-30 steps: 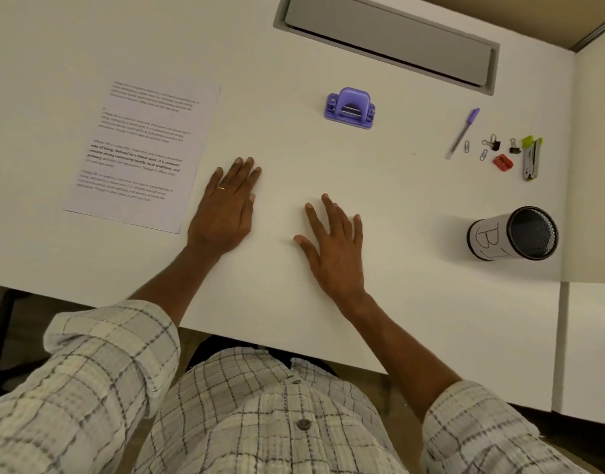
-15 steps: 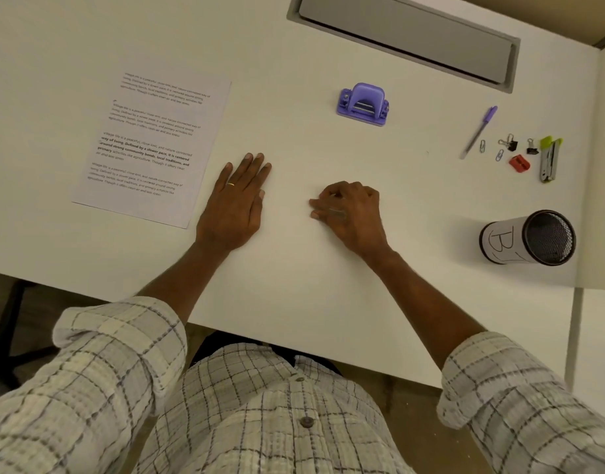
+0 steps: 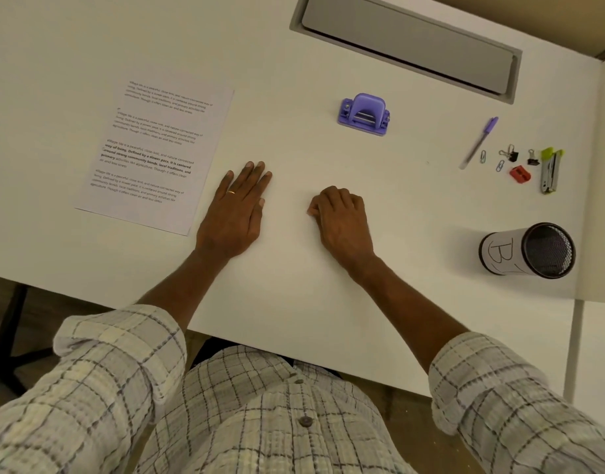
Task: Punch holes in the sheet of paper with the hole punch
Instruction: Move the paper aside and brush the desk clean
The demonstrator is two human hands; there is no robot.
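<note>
A printed sheet of paper [image 3: 154, 152] lies flat on the white desk [image 3: 294, 285] at the left. The purple hole punch [image 3: 364, 113] stands further back, near the desk's middle, apart from the sheet. My left hand [image 3: 236, 208] rests palm down just right of the paper's lower corner, fingers straight and together, holding nothing. My right hand [image 3: 342, 218] sits on the desk beside it with its fingers curled under into a loose fist, nothing visible in it. Both hands are well short of the punch.
A grey cable tray [image 3: 407, 46] is set into the desk's back. At the right lie a purple pen [image 3: 479, 142], paper clips, binder clips [image 3: 509, 153], a red sharpener [image 3: 520, 175] and a stapler [image 3: 550, 171]. A mesh pen cup [image 3: 527, 251] lies on its side.
My right hand went from flat with fingers spread to curled into a loose fist, shifting slightly forward. My left hand stayed flat. The view shifted slightly.
</note>
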